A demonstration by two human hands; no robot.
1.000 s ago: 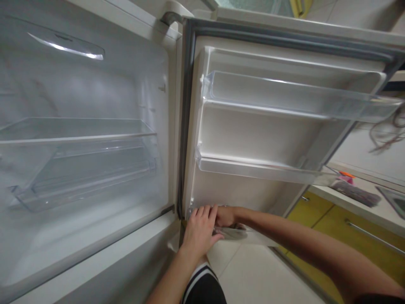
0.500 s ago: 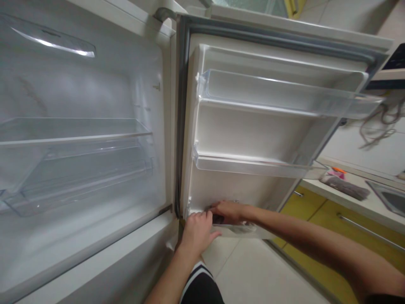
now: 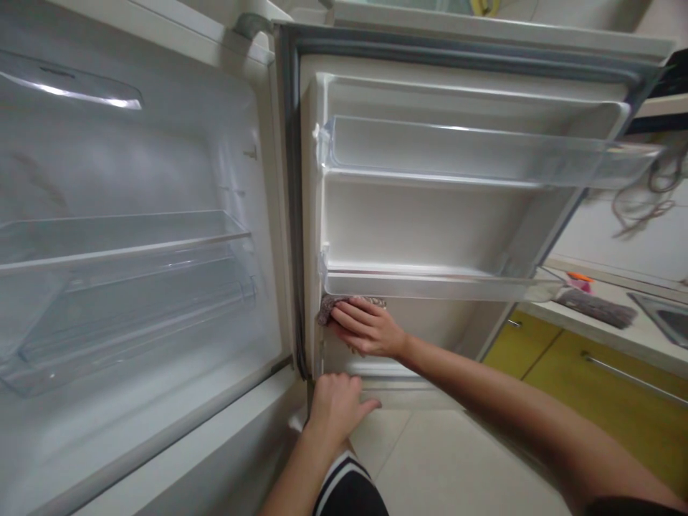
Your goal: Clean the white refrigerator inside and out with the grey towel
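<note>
My right hand (image 3: 368, 326) is closed on a grey-brown cloth (image 3: 327, 309), pressed against the inner face of the open refrigerator door (image 3: 419, 222). Hand and cloth are just under the middle clear door shelf (image 3: 419, 285), towards the hinge side. Below, my left hand (image 3: 338, 405) curls its fingers over the door's lower corner near the hinge, its thumb pointing right. Its fingertips are hidden. The upper clear door shelf (image 3: 462, 154) holds nothing that I can see.
On the left is the refrigerator compartment, with a glass shelf (image 3: 118, 233) and a clear drawer (image 3: 134, 315). Beyond the door, another grey-brown cloth (image 3: 594, 307) lies on the counter beside a sink (image 3: 663, 315), above yellow cabinets (image 3: 607, 387).
My right hand has risen with the cloth from the bottom door shelf to just below the middle one. My left hand stays at the lower corner. The view has shifted slightly.
</note>
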